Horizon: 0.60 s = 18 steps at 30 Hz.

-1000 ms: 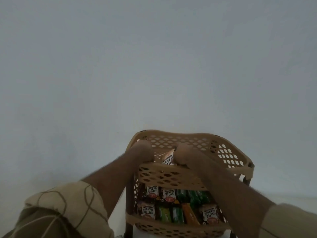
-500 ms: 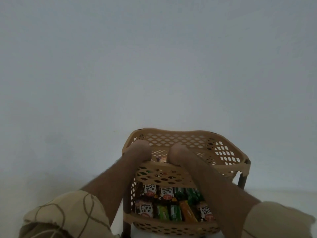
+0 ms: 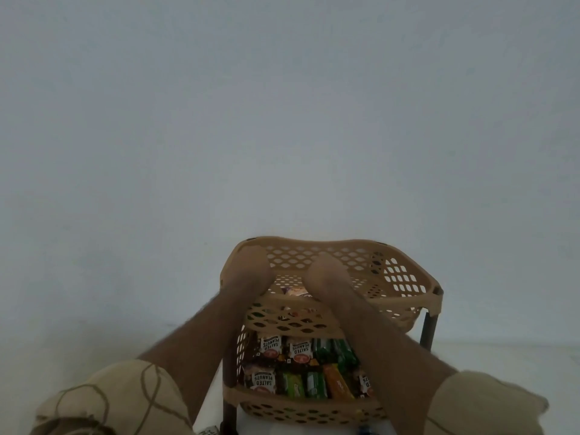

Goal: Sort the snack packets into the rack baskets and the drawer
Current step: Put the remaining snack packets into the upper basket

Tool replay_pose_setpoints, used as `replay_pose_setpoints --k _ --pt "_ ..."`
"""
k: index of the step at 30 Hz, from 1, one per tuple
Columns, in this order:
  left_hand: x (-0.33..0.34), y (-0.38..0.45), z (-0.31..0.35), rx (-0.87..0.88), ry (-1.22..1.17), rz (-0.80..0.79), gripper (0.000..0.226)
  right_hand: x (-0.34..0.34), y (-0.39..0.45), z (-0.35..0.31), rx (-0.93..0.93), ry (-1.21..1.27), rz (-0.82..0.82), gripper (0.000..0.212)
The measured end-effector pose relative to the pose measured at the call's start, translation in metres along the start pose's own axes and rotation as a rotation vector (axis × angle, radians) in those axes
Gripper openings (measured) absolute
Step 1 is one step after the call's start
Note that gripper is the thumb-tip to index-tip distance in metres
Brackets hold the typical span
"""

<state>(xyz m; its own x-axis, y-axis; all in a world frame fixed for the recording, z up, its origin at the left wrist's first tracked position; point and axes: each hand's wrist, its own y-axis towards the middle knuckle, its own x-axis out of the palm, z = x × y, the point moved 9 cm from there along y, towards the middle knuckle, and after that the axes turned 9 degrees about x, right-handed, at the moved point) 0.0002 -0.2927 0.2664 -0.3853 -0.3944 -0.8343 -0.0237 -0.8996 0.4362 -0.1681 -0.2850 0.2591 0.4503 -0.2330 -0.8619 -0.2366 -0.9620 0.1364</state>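
Note:
A tan perforated rack stands against the wall. Both my hands reach down into its top basket (image 3: 405, 297). My left hand (image 3: 251, 266) is at the basket's left side and my right hand (image 3: 326, 274) near its middle; their fingers are hidden behind the knuckles and the basket's front wall. A snack packet (image 3: 295, 291) lies low in the top basket between the two hands, close to my right hand. The lower basket (image 3: 282, 400) holds several packets: salted peanuts packets (image 3: 270, 345), green packets (image 3: 335, 353) and an orange packet (image 3: 337, 384).
A plain pale wall (image 3: 282, 120) fills most of the view right behind the rack. A dark rack post (image 3: 428, 332) runs down at the right corner. A pale surface (image 3: 502, 356) lies to the right of the rack.
The salted peanuts packet that stood up between my hands has gone down into the top basket. Both hands have sunk deeper with it, and the view has shifted slightly.

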Motion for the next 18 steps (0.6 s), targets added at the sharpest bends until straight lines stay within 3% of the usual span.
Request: replay_pose_setpoints --k 5,10,14,18 --pt "-0.035 -0.028 0.016 0.218 -0.204 0.326 0.021 -0.033 -0.032 -0.009 -0.187 0.312 0.202 0.024" --pt "-0.052 -0.084 0.015 0.467 -0.106 0.521 0.011 -0.056 -0.084 -0.003 -0.470 0.470 0.476 0.018" --pt "-0.029 -0.139 -0.006 0.495 -0.130 0.538 0.015 -0.035 -0.129 0.010 -0.641 0.418 0.597 0.013" --pt "0.019 -0.184 -0.050 0.415 -0.125 0.451 0.012 0.008 -0.154 0.029 -0.740 0.367 0.522 0.013"
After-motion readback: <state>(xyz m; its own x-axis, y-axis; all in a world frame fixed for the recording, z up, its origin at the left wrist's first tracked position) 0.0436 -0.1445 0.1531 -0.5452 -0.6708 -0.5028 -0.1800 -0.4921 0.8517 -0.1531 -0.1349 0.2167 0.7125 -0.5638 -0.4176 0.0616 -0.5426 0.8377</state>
